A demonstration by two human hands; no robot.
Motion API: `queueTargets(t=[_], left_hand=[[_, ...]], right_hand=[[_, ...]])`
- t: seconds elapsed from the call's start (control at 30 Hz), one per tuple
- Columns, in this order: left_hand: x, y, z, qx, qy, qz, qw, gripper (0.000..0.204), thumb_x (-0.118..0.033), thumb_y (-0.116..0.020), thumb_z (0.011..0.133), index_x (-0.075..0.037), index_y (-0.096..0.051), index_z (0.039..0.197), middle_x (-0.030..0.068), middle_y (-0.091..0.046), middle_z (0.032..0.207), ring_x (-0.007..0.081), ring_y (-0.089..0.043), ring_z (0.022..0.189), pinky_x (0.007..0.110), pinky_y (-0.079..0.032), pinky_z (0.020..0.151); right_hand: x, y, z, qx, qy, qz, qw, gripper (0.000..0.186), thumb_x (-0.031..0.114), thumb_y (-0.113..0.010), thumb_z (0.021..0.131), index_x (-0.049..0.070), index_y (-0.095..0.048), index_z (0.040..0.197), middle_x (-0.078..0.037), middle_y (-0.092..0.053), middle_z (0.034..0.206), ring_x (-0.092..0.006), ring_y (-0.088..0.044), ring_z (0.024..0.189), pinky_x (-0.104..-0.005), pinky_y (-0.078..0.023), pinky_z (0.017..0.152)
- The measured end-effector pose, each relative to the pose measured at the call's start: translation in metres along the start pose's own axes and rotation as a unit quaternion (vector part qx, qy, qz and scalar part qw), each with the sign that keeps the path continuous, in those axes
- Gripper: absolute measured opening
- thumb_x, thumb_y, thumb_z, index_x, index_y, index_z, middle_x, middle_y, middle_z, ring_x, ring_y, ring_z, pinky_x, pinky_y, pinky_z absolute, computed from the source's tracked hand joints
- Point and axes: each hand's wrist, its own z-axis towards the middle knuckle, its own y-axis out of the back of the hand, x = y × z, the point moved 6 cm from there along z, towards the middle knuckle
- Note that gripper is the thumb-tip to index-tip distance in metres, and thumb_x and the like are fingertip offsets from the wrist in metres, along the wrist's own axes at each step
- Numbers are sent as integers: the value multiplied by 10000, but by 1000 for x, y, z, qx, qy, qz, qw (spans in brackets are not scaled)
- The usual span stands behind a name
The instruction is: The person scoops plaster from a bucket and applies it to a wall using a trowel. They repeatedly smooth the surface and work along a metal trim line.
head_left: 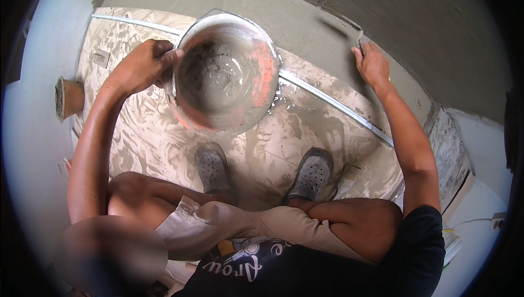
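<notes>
My left hand [143,69] grips the left rim of a round bucket [263,70], its thumb over the edge. Grey smears cover the bucket's orange-red inner wall, and wet mortar [210,76] lies in the bottom. To the right, my right hand [374,67] is closed round the handle of a trowel [350,22]. The trowel's thin blade, seen nearly edge-on, is close to the grey plastered strip [297,21] along the wall's foot; I cannot tell whether it touches. A long metal straightedge [338,104] runs along the strip's near edge, partly hidden behind the bucket.
A small mortar-stained pot [70,98] stands by the left wall, with a flat square piece [101,58] near it. Mortar smears cover the tiled floor [262,152] around my grey clogs [312,174]. The dark grey wall [420,30] rises at the far right.
</notes>
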Motion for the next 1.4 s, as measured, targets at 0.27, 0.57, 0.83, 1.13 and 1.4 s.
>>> queueTargets(t=[0.27,0.57,0.83,1.13,1.4], left_hand=[[1,-3,1,2,-13,-49,999,458,-378,-595,1060,66,-708,1054,100,-685,751,163,-649,652,332,-551,646],[-3,-1,-1,-2,-18,-35,999,451,-364,-586,1065,71,-702,1033,101,-678,737,164,-648,643,336,-554,640],[6,-1,1,-5,4,-5,1000,469,-390,-558,1081,58,-692,1111,110,-698,805,161,-670,695,330,-587,668],[96,7,15,21,42,-124,991,445,-390,-580,1068,30,-699,1158,72,-711,889,136,-665,740,308,-596,718],[108,0,4,2,65,-177,982,485,-371,-614,1044,76,-689,1217,170,-734,1002,196,-716,782,308,-636,712]], right_hand=[[-5,-33,17,42,-9,-29,999,299,294,-618,1013,13,-661,1106,-211,-664,1128,-414,-653,1091,-521,-538,907],[-10,-48,40,59,-32,-53,996,336,301,-609,1019,12,-660,1182,-206,-659,1206,-397,-645,1152,-504,-546,944],[-19,4,2,-54,-31,33,997,376,348,-590,1033,15,-656,1196,-213,-661,1167,-408,-653,1101,-506,-533,930],[61,-7,-75,326,-232,671,625,288,372,-548,1059,94,-621,1040,-54,-631,717,-149,-571,501,-317,-486,418],[153,-2,-109,479,-309,655,496,338,419,-540,1057,111,-676,1026,-28,-642,769,-155,-562,553,-330,-484,513]])
